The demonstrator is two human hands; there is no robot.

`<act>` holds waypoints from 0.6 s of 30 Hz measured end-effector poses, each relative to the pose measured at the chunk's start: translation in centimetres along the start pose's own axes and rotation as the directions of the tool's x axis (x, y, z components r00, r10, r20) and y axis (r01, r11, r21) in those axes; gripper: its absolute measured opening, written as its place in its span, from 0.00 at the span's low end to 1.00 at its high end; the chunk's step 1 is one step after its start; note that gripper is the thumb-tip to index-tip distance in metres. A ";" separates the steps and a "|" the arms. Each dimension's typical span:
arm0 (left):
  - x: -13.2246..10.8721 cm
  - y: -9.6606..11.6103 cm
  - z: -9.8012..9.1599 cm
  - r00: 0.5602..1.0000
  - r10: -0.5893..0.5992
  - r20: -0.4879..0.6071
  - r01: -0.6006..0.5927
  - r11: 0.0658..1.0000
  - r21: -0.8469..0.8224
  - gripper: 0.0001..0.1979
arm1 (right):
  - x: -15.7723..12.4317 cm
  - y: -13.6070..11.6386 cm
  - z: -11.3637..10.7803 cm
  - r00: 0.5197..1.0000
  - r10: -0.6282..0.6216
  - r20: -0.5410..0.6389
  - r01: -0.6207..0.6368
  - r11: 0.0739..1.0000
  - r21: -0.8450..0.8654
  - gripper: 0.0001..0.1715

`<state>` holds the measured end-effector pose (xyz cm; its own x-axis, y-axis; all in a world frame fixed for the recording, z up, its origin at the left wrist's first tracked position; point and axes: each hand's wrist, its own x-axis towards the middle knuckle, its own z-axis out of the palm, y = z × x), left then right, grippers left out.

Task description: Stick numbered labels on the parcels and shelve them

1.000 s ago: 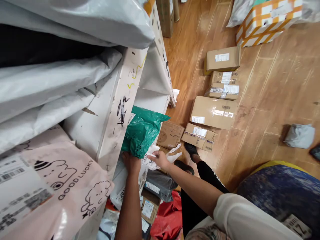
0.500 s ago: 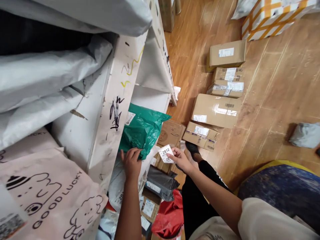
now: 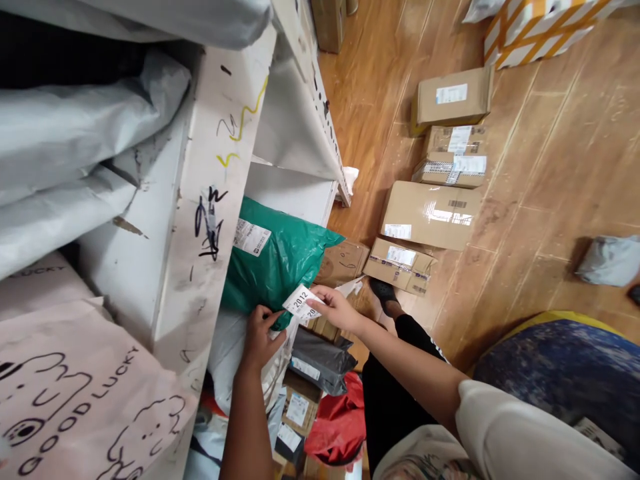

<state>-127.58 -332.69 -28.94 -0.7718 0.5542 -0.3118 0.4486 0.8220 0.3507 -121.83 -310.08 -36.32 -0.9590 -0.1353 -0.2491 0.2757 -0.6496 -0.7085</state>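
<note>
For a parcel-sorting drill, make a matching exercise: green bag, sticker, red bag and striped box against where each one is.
Things:
1 green bag
2 sticker
3 red bag
4 striped box

Places:
A on the floor, far from the shelf
B pinched in the right hand
C in the shelf bay, left hand touching it
D low down, beside the person's leg

Pairs: 1-C, 2-B, 3-D, 4-A.
</note>
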 end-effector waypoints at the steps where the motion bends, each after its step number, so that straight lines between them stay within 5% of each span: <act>1: -0.1 0.0 -0.2 1.000 0.006 0.029 -0.006 1.000 -0.006 0.18 | 0.3 0.2 0.2 1.000 0.001 0.011 -0.001 1.000 -0.018 0.22; 11: -0.3 0.0 0.1 0.983 -0.136 0.127 0.142 0.989 -0.043 0.09 | 2.1 0.7 2.8 0.998 0.055 0.036 -0.059 0.993 0.098 0.27; 18: 0.1 0.4 -1.4 0.964 -0.211 -0.160 0.172 0.958 -0.229 0.10 | 1.8 2.6 3.9 0.995 0.095 0.018 -0.096 0.989 0.115 0.27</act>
<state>-128.06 -332.48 -27.57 -0.9109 0.3402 -0.2334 0.1944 0.8528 0.4847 -123.13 -314.94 -36.01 -0.9295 -0.2097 -0.3033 0.3574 -0.7152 -0.6007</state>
